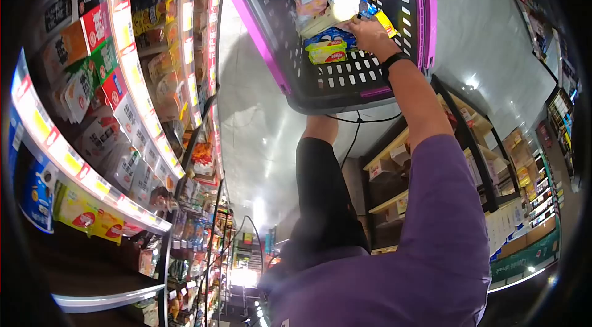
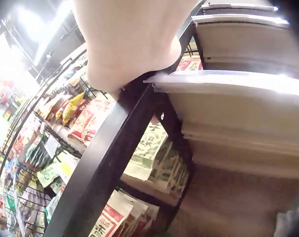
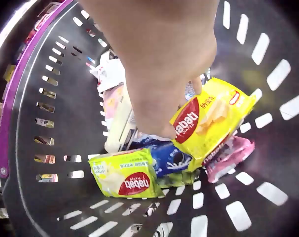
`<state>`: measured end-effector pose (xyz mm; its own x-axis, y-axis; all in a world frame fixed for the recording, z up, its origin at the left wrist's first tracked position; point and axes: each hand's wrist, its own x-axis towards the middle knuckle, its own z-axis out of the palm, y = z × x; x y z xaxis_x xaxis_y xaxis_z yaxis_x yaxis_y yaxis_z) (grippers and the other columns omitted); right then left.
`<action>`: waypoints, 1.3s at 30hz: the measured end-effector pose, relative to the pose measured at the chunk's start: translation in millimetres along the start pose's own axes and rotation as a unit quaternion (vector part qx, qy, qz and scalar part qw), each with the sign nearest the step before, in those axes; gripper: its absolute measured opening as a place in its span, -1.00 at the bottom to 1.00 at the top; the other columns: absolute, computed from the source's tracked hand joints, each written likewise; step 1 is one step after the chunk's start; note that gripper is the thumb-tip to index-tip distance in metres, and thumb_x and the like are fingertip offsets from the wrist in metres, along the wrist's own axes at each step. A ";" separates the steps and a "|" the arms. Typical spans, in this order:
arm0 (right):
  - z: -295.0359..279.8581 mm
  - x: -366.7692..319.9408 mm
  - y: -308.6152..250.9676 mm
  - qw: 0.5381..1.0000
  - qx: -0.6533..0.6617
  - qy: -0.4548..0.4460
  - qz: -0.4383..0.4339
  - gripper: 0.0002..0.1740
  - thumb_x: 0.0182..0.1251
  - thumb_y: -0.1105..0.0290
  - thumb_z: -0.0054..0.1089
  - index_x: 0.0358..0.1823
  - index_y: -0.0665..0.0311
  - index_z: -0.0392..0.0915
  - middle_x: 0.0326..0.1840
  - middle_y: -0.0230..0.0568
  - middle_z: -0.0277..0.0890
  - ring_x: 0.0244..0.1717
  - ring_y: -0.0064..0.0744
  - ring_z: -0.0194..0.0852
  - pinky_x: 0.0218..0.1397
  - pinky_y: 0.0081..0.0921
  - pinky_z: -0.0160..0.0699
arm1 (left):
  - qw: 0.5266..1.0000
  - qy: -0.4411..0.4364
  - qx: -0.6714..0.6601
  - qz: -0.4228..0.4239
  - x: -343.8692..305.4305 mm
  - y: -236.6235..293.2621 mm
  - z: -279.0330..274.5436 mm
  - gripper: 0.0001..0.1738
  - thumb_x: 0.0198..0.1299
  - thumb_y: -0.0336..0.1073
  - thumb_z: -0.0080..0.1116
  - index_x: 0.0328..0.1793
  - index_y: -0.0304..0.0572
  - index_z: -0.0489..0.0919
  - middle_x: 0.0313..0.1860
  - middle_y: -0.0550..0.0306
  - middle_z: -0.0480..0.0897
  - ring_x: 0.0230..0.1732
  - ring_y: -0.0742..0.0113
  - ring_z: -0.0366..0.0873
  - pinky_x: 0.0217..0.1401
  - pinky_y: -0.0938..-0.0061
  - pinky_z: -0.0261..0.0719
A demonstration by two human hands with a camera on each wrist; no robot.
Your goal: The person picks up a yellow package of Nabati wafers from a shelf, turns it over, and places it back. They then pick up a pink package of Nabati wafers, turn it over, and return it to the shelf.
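Note:
My right hand [image 1: 371,36], with a black band at its wrist, reaches down into a dark grey basket with purple rims [image 1: 430,6]. In the right wrist view its fingers are among the packs, and a fingertip shows at the upper edge of a tilted yellow wafer pack [image 3: 213,118]. I cannot tell whether it grips that pack. A green-yellow wafer pack [image 3: 125,173], a blue pack [image 3: 170,159] and a pink pack [image 3: 231,157] lie close by. In the left wrist view my left hand [image 2: 132,49] is beside a black shelf post [image 2: 102,158], its fingers hidden.
Shelves of bagged food with lit price strips [image 1: 92,179] line the left side. A grey floor [image 1: 253,86] runs between them and the basket. Wooden shelves in a black frame [image 1: 472,136] stand at the right. Wire racks with bags [image 2: 36,197] appear beyond the post.

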<state>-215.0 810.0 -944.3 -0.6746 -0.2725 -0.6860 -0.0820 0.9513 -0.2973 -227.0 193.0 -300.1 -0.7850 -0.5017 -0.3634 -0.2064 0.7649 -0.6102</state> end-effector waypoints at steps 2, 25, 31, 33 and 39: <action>6.1 -11.6 4.5 0.997 -0.065 0.033 -0.021 -0.40 0.23 0.36 0.22 0.35 0.16 0.41 0.23 -0.31 0.50 0.31 -0.27 0.42 0.33 -0.13 0.41 | 1.000 0.003 -0.027 -0.001 -2.3 -2.3 7.3 -0.46 0.42 0.11 -0.02 0.15 -0.24 0.58 0.03 -0.09 0.65 -0.01 0.02 0.58 0.18 0.10 0.48; -164.1 -228.6 -137.9 0.939 0.212 0.182 0.201 -0.35 0.13 -0.25 0.46 -0.17 0.26 0.65 -0.19 0.09 0.72 -0.05 0.19 0.70 0.04 -0.03 0.66 | 0.631 0.469 -0.565 -0.249 -94.8 -320.3 15.1 -0.31 0.62 0.13 -0.24 0.45 -0.40 0.42 0.27 -0.10 0.55 0.16 0.11 0.49 0.33 0.28 0.45; -253.6 -284.0 -135.9 0.899 0.205 0.327 0.208 -0.26 0.05 -0.27 0.54 -0.24 0.38 0.67 -0.38 -0.02 0.72 -0.34 -0.24 0.73 -0.20 -0.29 0.66 | 0.400 0.592 -0.645 -0.271 -80.4 -316.2 9.3 -0.18 0.60 0.16 -0.13 0.61 -0.50 0.21 0.52 -0.22 0.39 0.35 0.08 0.39 0.50 0.29 0.27; -277.9 -288.3 -124.4 0.873 0.310 0.353 0.128 -0.63 0.25 0.18 0.53 -0.17 0.34 0.65 -0.35 -0.26 0.72 -0.32 -0.47 0.67 -0.23 -0.38 0.64 | 0.417 0.500 -0.690 -0.315 -77.9 -314.6 20.6 -0.19 0.59 0.19 -0.15 0.56 -0.49 0.29 0.46 -0.24 0.45 0.34 0.06 0.40 0.46 0.31 0.29; -387.8 -385.0 -237.1 0.806 0.467 0.364 -0.011 -0.62 0.31 0.43 0.41 0.12 0.35 0.59 -0.04 -0.25 0.71 -0.05 -0.44 0.66 0.06 -0.44 0.59 | 0.486 0.516 -0.638 -0.301 -81.1 -285.1 22.7 -0.12 0.58 0.26 -0.25 0.39 -0.65 0.40 0.36 -0.40 0.51 0.33 -0.09 0.44 0.45 0.25 0.25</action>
<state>-220.3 745.3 -352.2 -0.9599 0.1933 -0.2029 0.2585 0.3315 -0.9074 -91.2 6.4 -112.6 -0.0964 -0.8234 0.5593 -0.2579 0.5634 0.7849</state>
